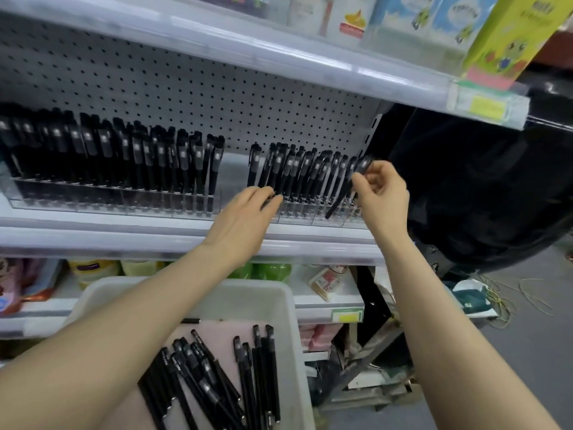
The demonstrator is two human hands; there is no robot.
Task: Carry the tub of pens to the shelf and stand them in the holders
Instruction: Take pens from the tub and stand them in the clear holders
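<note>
Stocking a shop display, seen from the head camera: a person's right hand (383,189) pinches a single black pen (344,191) between thumb and fingertips near its cap end. The pen is tilted, its tip down among the clear holders (310,214) at the right end of the shelf (124,240). The left hand (245,212) reaches over the shelf's front edge with its fingers laid against the standing pens (291,172) on the left side of that right-hand group. Something dark shows beneath the fingertips, and it cannot be told whether this hand grips a pen or only steadies the row. A longer row (108,150) of the same pens fills the holders toward the shelf's left end, and a gap (232,181) separates the two groups near the middle. The white tub (288,305) sits below both forearms, well under the hands, with its far rim just beneath the shelf's front edge and the left forearm crossing over its left side. A good many loose pens (217,383) lie flat in a heap on its floor. The carry appears finished and the job looks to be well into the standing step, with this pen partway into a slot. The next move likely calls for swinging the pen upright, seating its tip and letting go without knocking its neighbours. A hand then has to go back down to the tub for more, probably for the gap.
</note>
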